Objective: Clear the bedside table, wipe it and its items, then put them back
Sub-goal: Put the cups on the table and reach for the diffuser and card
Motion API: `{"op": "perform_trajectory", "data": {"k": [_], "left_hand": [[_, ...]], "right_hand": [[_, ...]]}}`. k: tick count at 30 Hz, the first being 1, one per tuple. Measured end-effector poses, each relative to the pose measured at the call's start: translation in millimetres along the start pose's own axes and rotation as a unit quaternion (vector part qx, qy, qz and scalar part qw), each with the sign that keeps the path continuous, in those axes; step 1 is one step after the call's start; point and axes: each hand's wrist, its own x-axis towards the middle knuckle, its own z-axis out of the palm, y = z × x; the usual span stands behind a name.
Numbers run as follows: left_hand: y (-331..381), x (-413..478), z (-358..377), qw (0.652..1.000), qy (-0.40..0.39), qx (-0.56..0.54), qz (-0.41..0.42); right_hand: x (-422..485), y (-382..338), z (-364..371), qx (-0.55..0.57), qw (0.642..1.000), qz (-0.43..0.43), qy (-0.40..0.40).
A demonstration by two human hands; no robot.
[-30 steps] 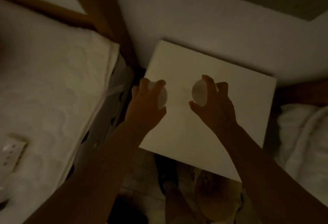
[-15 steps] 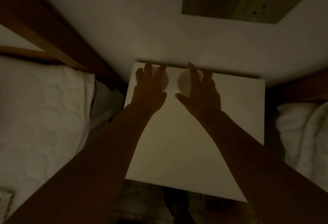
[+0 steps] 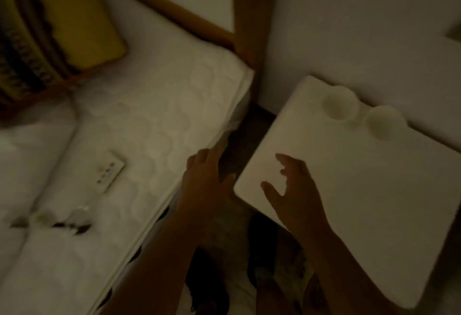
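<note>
The white bedside table [image 3: 369, 205] stands at the right in dim light. Two white cups stand side by side at its far edge by the wall, one on the left [image 3: 338, 105] and one on the right [image 3: 383, 122]. My left hand [image 3: 204, 185] hovers over the gap between bed and table, fingers apart, holding nothing. Above the table's near-left corner my right hand [image 3: 296, 190] is spread and also holds nothing. On the bed lie a white remote [image 3: 109, 170] and some small blurred items [image 3: 62, 218].
The white quilted mattress [image 3: 154, 120] fills the left. A yellow patterned pillow [image 3: 57, 20] lies at the top left. A wooden bedpost [image 3: 252, 15] rises between bed and wall. Dark floor and my feet show below the hands.
Both hands have let go of the two cups at the table's far edge and pulled back toward its near-left corner. The view has swung left toward the bed.
</note>
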Motion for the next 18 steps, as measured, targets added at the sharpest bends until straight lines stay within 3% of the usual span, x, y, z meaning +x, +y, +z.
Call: {"op": "perform_trajectory", "data": {"k": [6, 10, 14, 18], "left_hand": [[-154, -116, -17, 0.986, 0.013, -0.038, -0.163], [-233, -179, -13, 0.958, 0.060, -0.099, -0.263], [-286, -198, -18, 0.925, 0.151, -0.145, -0.318], [-319, -174, -29, 0.905, 0.220, -0.195, -0.307]], "right_hand": [[-11, -71, 123, 0.015, 0.981, 0.006, -0.195], [-5, -112, 197, 0.043, 0.956, 0.014, -0.289], [22, -147, 251, -0.033, 0.961, -0.050, -0.268], [57, -178, 291, -0.110, 0.966, -0.103, -0.209]]}}
